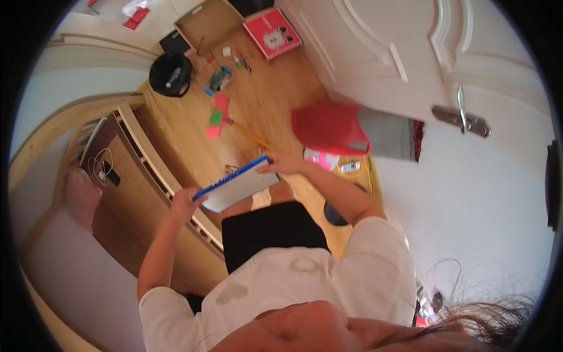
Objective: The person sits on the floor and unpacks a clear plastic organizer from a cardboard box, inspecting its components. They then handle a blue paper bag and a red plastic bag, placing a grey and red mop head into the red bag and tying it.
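A flat white panel with a blue edge, perhaps a small board or a tray, is held tilted in front of my body. My left hand grips its lower left corner, thumb over the white face. At the opposite end, my right hand is closed on the upper right corner. Some raised blue shapes run along the far edge, too small to make out. Under the panel, the wooden floor and part of my legs show. A broom with a pink and green head lies just beyond it.
A slatted wooden bed frame stands at my left, with a phone and white cable. Farther off are a black-lined bin, an open cardboard box and a red box. To the right are a red bag and a white door.
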Demonstrator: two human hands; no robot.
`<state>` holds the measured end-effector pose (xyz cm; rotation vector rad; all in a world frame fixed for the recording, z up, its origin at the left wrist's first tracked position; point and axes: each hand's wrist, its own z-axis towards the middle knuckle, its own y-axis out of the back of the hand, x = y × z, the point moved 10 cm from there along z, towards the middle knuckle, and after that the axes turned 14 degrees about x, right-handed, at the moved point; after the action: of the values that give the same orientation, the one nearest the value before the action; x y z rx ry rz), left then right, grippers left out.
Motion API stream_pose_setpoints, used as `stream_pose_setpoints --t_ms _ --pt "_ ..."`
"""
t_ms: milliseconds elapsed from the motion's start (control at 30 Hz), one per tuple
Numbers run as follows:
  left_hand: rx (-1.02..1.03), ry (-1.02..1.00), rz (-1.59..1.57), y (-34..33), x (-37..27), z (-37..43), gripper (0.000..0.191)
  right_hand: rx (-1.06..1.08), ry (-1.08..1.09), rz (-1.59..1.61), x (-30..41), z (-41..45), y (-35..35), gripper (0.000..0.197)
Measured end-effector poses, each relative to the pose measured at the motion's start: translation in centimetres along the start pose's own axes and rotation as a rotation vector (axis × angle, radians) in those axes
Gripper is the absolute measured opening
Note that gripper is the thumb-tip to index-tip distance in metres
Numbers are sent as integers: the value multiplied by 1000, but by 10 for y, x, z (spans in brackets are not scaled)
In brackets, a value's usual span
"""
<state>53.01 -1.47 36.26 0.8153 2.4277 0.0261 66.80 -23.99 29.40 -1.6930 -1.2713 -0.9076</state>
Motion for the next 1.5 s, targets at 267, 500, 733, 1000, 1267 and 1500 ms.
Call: stream_pose_setpoints --t_ms 267,500,733,1000,1267,1500 --pt "-109 -318 -112 20 -29 -12 24 39 178 -664 124 80 -62 28" --pt "-205 -248 -181 69 21 -71 25 348 14 -468 168 122 -106 28" --pt "-210 -198 -312 127 109 -117 30 200 199 -564 240 161 -105 31" --pt "-383 -370 -543 207 21 -159 23 -44 215 337 294 164 -16 39" --pt "-393 -629 -703 281 -93 -110 31 -80 218 615 302 182 -11 53" --pt "-729 -464 -113 427 -175 -83 57 -411 146 37 347 184 199 46"
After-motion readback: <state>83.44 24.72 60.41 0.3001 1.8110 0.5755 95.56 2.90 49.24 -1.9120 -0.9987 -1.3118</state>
